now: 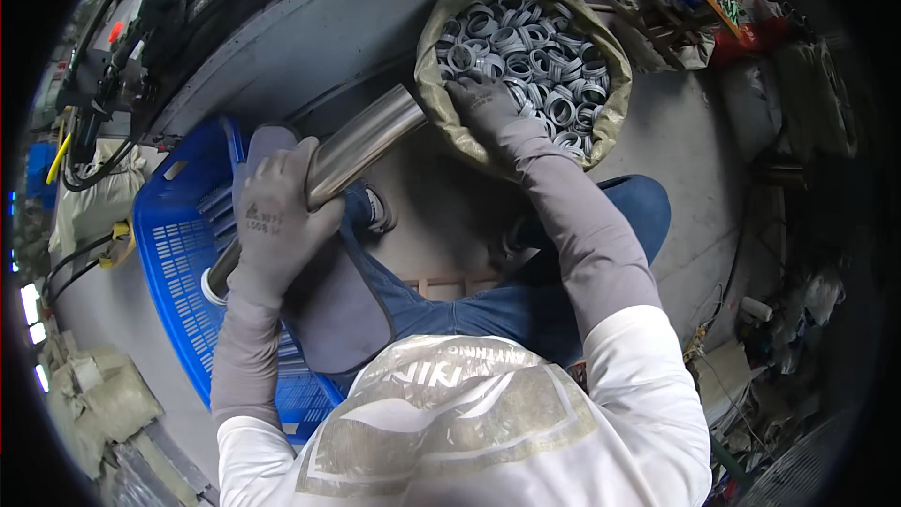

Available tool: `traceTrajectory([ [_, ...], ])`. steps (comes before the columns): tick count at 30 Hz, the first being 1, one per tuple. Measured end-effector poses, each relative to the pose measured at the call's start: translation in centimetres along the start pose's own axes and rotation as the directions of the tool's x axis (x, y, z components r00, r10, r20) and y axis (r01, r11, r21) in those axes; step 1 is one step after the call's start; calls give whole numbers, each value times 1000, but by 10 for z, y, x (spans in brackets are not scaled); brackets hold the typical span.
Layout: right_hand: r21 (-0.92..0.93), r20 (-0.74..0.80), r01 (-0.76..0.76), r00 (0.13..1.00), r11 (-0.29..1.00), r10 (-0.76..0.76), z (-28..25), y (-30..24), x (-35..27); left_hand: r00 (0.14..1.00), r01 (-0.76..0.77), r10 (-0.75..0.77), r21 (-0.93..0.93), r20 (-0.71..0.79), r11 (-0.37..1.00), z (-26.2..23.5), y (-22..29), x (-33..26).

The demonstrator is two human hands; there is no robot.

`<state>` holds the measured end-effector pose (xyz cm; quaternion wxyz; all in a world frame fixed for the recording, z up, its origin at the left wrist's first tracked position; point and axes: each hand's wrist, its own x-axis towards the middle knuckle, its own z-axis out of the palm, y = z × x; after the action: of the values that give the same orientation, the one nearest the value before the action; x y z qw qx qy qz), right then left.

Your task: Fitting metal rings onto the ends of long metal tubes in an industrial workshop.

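Observation:
A shiny metal tube (366,143) slants from the blue basket up toward the sack, with my gloved left hand (282,202) closed around its middle. Near the tube's lower end is a white ring (214,287). My right hand (485,105), also gloved, reaches over the sack's near left rim among many grey-white threaded rings (540,61). Its fingers curl down into the pile and their tips are hidden, so what they grip does not show. The open woven sack (615,61) stands on the floor in front of me.
Left of my legs stands a blue plastic basket (174,268) with more tubes in it. A grey pad (340,314) lies over my left thigh. Beyond the basket is a grey machine panel (282,38). Cables and wrapped bundles (113,390) line the left side; clutter fills the right.

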<state>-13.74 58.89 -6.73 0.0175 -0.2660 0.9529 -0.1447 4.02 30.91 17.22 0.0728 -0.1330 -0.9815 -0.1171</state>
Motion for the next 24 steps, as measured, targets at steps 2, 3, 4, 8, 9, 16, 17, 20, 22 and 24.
traceTrajectory([
  [2, -99, 150, 4, 989, 995, 11, -26, -23, 1, 1000, 29, -29, 70, 2, 997, 3, -6, -6],
  [3, -107, 146, 11, 989, 994, 4, -47, -29, 3, 999, 46, -45, 60, -4, 997, 0, -3, -4],
  [4, -106, 205, -110, 970, 988, 130, -62, -31, 0, 998, 61, -60, 45, -3, 997, -1, -1, -5],
  [8, 58, 55, -340, 940, 939, 337, -89, -20, -32, 999, 40, -40, 13, -32, 999, 2, 1, -7],
  [9, 238, -123, -376, 903, 896, 412, -91, -18, -33, 999, 41, -41, 14, -28, 999, 1, 0, -7],
  [16, 812, 131, -26, 981, -583, 140, -147, -87, -81, 999, 1, -3, -36, -50, 999, -4, 0, -15],
  [17, 949, 118, -71, 984, -308, 136, -155, -95, -86, 999, 2, -4, -41, -52, 999, -3, 3, -14],
  [20, 822, 64, 103, 961, -559, 271, -173, -143, -85, 996, -15, 11, -55, -84, 998, -5, 4, -15],
  [22, 794, 141, 51, 954, -606, 265, -177, -151, -85, 998, 1, -5, -74, -60, 997, -7, 3, -17],
  [24, 806, 120, 52, 961, -590, 249, -175, -149, -86, 998, -1, -4, -69, -65, 998, -6, 2, -18],
])
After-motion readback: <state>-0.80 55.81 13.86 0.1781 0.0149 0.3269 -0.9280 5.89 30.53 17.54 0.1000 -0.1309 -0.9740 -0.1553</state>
